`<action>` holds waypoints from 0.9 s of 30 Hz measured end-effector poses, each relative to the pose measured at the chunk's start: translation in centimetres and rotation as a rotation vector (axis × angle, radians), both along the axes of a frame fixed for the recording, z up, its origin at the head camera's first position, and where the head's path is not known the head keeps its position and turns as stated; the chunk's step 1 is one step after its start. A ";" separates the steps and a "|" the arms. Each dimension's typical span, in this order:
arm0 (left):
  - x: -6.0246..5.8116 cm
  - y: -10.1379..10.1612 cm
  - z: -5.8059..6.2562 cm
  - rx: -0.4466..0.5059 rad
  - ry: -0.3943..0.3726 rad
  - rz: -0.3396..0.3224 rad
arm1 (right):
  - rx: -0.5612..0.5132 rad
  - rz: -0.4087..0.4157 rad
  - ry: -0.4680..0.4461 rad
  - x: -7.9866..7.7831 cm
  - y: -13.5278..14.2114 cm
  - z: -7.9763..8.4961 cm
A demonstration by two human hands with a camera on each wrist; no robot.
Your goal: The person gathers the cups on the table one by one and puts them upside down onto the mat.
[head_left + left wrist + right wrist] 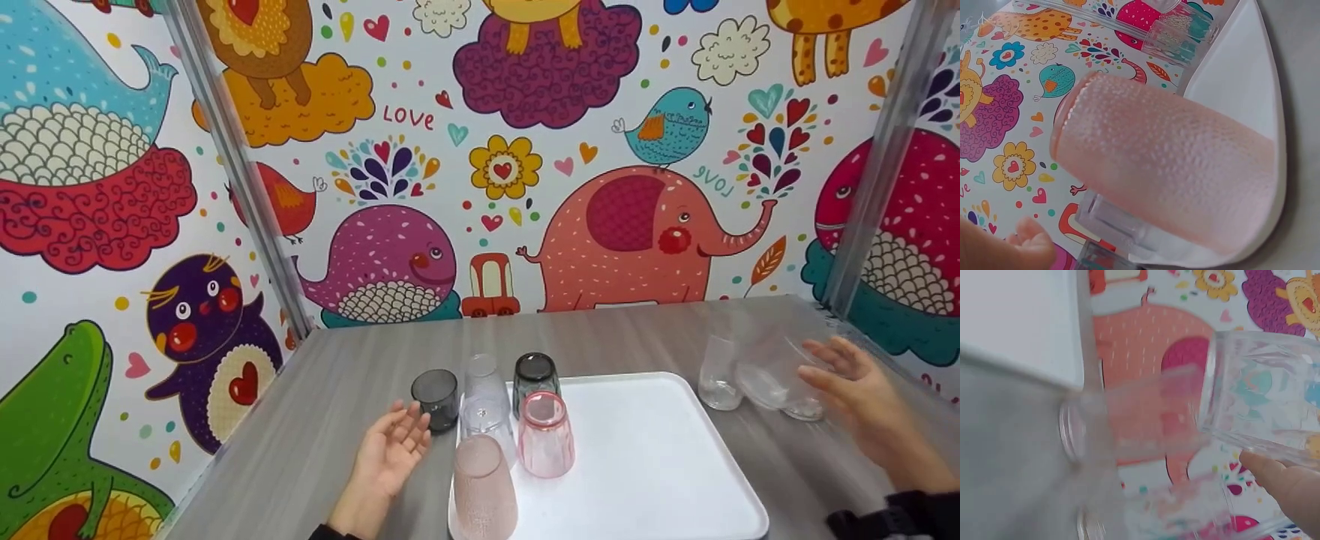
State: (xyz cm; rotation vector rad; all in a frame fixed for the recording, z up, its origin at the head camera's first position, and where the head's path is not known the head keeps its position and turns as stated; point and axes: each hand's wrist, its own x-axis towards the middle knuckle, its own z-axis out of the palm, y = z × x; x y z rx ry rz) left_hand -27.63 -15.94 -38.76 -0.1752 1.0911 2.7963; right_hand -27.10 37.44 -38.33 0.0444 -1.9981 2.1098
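My right hand (855, 397) holds a wide clear glass (1264, 394) tilted at the right side of the table, blurred in the head view. A finger lies at the glass's edge in the right wrist view. Close to it stand a slim clear glass (721, 375) and another clear glass (804, 409). My left hand (390, 450) is empty, fingers loosely bent, beside the white tray (637, 450). Nearest to it are a dark grey glass (435, 401) on the table and a tall pink textured glass (1168, 163) at the tray's left edge.
On the tray's left part stand a pink ribbed glass (547, 439), a dark glass (534, 375) and clear glasses (486, 409). Behind the grey wood-look table (300, 435) rises a wall (510, 225) with cartoon animals. Metal posts (247, 172) mark its corners.
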 end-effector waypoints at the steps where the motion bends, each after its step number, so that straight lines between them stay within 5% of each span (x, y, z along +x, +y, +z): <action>1: 0.0 0.1 -0.1 0.001 -0.002 0.001 | -0.139 0.049 0.057 -0.2 -0.7 -0.2; 5: 0.1 0.3 -0.2 0.017 0.001 -0.001 | -0.616 0.208 0.233 -1.1 -3.8 -1.2; 12: 0.4 1.3 0.5 0.049 0.035 -0.026 | -1.123 0.335 0.095 -2.1 -8.6 -2.3; 18: 0.9 3.0 2.3 0.036 0.086 -0.040 | -1.226 0.305 -0.087 -1.8 -11.5 -1.9; 27: 1.1 7.3 5.0 -0.020 0.138 -0.054 | -1.151 0.287 -0.113 -0.8 -14.3 -1.4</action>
